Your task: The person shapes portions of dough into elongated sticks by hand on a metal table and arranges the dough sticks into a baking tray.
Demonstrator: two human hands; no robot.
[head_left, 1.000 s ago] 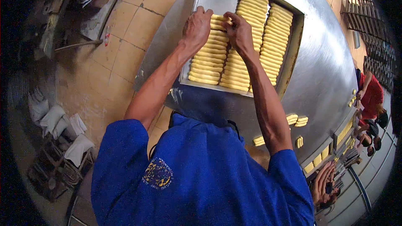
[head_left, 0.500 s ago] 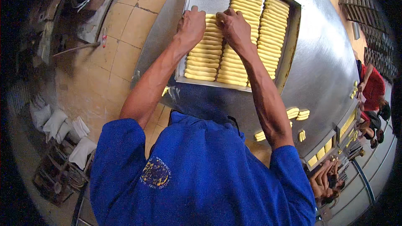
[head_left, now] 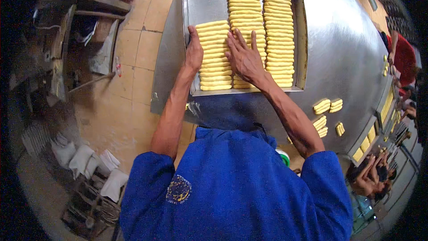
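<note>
A shallow metal baking tray (head_left: 204,4) holds three columns of yellow dough sticks laid side by side. The left column (head_left: 216,65) is shorter than the middle column (head_left: 244,6) and the right column (head_left: 278,35), and bare tray shows beyond its far end. Against the left column's outer side rests my left hand (head_left: 194,51), fingers straight and pointing away from me. My right hand (head_left: 246,60) lies open between the left and middle columns, fingers spread, covering part of the middle one. Neither hand grips a stick.
Under the tray is a metal table (head_left: 339,53) with a rounded left edge. Small dough bunches (head_left: 321,106) lie on it to the right. Further right are smaller trays (head_left: 365,145) of dough and other people (head_left: 370,174). White sacks (head_left: 82,158) are at lower left.
My hands have come nearer to me from the left column's far end. Fingers that were curled there are now straightened. The view has shifted, and a dark red shape appears at upper left.
</note>
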